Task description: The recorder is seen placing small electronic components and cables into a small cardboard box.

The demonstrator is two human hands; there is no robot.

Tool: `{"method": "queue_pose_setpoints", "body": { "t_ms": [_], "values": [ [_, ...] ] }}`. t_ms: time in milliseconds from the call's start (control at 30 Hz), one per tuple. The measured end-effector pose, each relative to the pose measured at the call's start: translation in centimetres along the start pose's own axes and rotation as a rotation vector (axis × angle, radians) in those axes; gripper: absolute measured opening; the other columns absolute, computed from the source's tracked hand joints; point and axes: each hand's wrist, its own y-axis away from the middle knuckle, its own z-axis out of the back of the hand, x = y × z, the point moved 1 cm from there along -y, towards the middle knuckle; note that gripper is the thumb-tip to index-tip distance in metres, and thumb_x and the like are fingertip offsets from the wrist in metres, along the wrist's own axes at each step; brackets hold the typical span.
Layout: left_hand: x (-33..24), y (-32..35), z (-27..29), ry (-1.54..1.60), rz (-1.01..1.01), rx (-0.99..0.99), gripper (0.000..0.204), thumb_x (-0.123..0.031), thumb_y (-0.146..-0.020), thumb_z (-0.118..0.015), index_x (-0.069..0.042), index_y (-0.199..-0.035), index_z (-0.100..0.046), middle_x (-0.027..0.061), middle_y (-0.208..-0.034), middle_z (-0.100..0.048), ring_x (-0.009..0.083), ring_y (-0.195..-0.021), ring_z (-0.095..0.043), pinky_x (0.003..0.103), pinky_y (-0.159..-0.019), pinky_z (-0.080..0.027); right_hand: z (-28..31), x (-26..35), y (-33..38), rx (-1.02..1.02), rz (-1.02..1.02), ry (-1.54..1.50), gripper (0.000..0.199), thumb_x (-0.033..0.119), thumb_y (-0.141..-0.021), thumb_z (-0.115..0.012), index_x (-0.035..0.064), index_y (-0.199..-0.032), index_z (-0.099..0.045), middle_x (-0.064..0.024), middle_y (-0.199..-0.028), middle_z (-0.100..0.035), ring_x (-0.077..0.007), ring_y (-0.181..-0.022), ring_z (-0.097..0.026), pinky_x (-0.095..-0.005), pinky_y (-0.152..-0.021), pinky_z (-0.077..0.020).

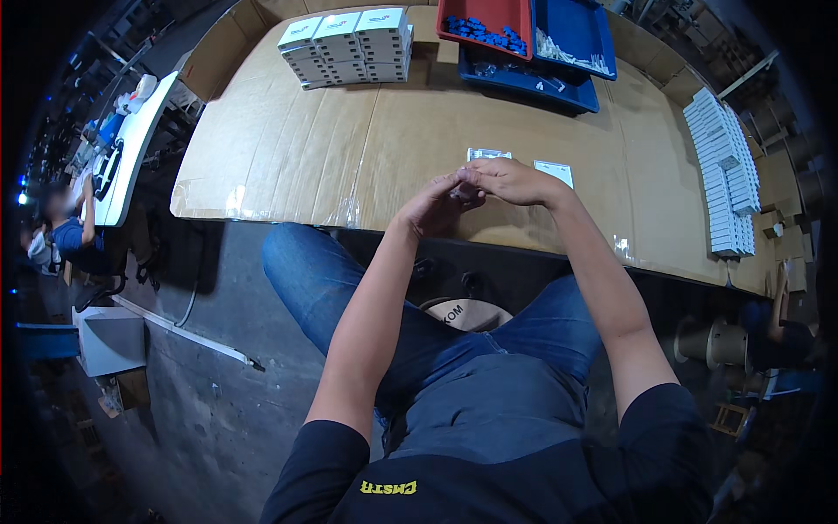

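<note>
Close to the near edge of the table, my left hand (434,203) and my right hand (517,182) meet with their fingertips together. Both have bent, closed fingers. Whatever is pinched between them is small and mostly covered by the fingers, so I cannot make it out. Just beyond my right hand lies a white rectangular part (487,155) with some detail on its face. A flat white plate (554,171) rests to the right, partly behind my right wrist.
Stacked white boxes (345,48) stand at the far left. A red tray (493,39) of blue parts overlaps blue trays (580,26) holding pale pieces. White parts (723,170) are piled along the right side. Another person (74,231) sits at a white table (135,148) on the left.
</note>
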Motion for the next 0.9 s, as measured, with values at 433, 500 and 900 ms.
{"method": "queue_pose_setpoints", "body": {
  "t_ms": [433, 500, 900],
  "values": [
    [0.3, -0.8, 0.0, 0.011, 0.004, -0.05, 0.043, -0.039, -0.106, -0.056, -0.01, -0.137, -0.055, 0.0055, -0.124, -0.066, 0.0214, -0.115, -0.063, 0.044, -0.111, -0.046, 1.0, -0.2, -0.4, -0.015, -0.027, 0.024, 0.046, 0.039, -0.11, -0.049, -0.0008, -0.126, -0.065, -0.0062, -0.105, -0.066, -0.0143, -0.095, -0.064, -0.0318, -0.083, -0.0551],
    [-0.1, -0.4, -1.1, 0.049, 0.068, -0.186, 0.047, -0.044, -0.107, -0.053, -0.007, -0.136, -0.057, 0.0081, -0.117, -0.069, 0.0214, -0.106, -0.065, 0.042, -0.103, -0.05, 1.9, 0.6, 0.2, -0.095, -0.011, -0.041, 0.039, 0.03, -0.11, -0.053, -0.0034, -0.127, -0.066, -0.0053, -0.108, -0.07, -0.013, -0.094, -0.066, -0.0295, -0.086, -0.055],
    [-1.3, -0.9, -2.2, 0.339, 0.039, -0.435, 0.047, -0.049, -0.104, -0.057, -0.006, -0.125, -0.062, 0.004, -0.097, -0.066, 0.019, -0.083, -0.06, 0.041, -0.087, -0.054, 24.7, -9.0, -0.6, -1.044, -0.094, 0.568, 0.02, 0.024, -0.088, -0.071, 0.0097, -0.1, -0.079, -0.0158, -0.095, -0.076, -0.0307, -0.093, -0.074, -0.0406, -0.08, -0.0569]
  ]
}}
